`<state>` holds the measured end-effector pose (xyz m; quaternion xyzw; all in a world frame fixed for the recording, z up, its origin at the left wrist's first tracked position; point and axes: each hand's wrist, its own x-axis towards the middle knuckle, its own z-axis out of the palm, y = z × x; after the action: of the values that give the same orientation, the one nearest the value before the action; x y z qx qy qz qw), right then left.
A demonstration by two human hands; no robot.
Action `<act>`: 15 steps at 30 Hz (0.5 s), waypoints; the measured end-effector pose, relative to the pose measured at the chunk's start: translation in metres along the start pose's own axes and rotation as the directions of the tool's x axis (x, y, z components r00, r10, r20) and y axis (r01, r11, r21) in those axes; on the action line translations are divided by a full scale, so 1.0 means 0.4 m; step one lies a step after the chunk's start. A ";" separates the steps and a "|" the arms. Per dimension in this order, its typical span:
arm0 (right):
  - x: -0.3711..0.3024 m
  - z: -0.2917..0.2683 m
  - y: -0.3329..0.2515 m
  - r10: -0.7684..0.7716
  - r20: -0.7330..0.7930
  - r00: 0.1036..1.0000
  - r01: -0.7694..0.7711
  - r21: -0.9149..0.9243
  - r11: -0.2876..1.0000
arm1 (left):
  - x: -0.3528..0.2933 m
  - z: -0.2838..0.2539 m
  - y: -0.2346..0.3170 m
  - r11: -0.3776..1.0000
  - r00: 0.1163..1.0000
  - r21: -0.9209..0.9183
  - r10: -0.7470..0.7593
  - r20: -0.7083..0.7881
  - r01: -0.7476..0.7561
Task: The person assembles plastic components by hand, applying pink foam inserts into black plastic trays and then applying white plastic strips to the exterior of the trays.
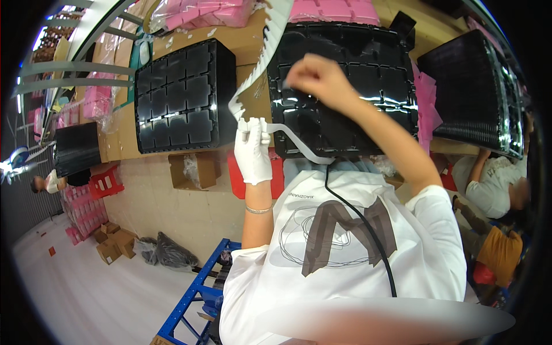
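Note:
My left hand [254, 158], in a white glove, is closed around a long white toothed strip [265, 54]. The strip rises from the fingers toward the far edge, and a smooth pale band [299, 145] curves off to the right of the hand. My bare right hand [322, 83] hovers over a stack of black compartment trays [345, 123], its fingers curled in a pinch. A tiny pale bit shows at those fingertips, too small and blurred to name. Left of the gloved hand stands another stack of black trays [178, 98].
Pink trays [336, 10] lie at the back, and more pink pieces [425, 106] stick out beside the black stack. A tall black tray stack [471, 86] stands right. Below the cardboard-covered table [118, 135] are a carton [192, 171] and a red bin [276, 178]. Co-workers sit at both sides.

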<state>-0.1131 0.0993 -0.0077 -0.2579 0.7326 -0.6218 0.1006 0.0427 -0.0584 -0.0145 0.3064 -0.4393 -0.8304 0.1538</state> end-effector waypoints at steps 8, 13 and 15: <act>0.326 -0.089 0.267 -0.247 0.158 0.956 0.292 -0.616 0.732 | 0.024 0.010 -0.027 0.990 0.994 0.135 -0.055 0.095 0.042; 0.363 -0.087 0.327 -0.299 0.150 0.942 0.329 -0.576 0.748 | 0.039 0.002 -0.037 0.979 0.992 0.194 -0.080 0.094 0.060; 0.365 -0.092 0.312 -0.194 0.193 0.962 0.267 -0.512 0.816 | 0.049 0.001 -0.035 0.975 0.991 0.214 -0.086 0.099 0.063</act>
<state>-0.2854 0.0691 -0.0951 -0.4032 0.8312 -0.3828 -0.0028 0.0275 -0.0604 -0.0332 0.2918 -0.5207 -0.7996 0.0654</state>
